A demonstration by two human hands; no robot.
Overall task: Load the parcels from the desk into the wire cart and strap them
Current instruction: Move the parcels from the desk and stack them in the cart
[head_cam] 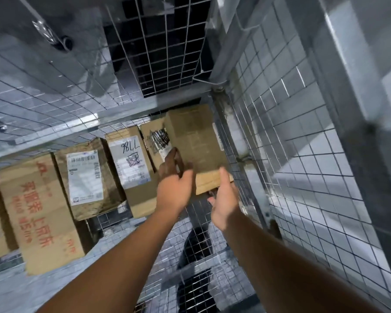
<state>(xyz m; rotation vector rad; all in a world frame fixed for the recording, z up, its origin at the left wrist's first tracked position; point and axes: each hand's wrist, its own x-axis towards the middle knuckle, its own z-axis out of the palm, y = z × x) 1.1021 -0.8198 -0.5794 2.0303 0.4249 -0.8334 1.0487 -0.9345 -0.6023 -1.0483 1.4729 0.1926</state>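
I look down into the wire cart (280,136). A plain brown cardboard parcel (194,136) lies against the cart's right mesh wall. My left hand (174,177) holds its left edge with curled fingers. My right hand (224,199) grips its near end, thumb on top. To the left stand a parcel marked "98LL" (131,163), a crumpled parcel with a barcode label (86,177) and a long box with red print (38,211). Another parcel with black scribble (154,141) shows behind my left hand.
The cart's back mesh wall (54,105) and mesh floor (190,256) enclose the load. A dark shoe-like shape (196,249) shows beneath the floor mesh. Free floor lies in the near right part of the cart. A caster (66,42) sits beyond the back wall.
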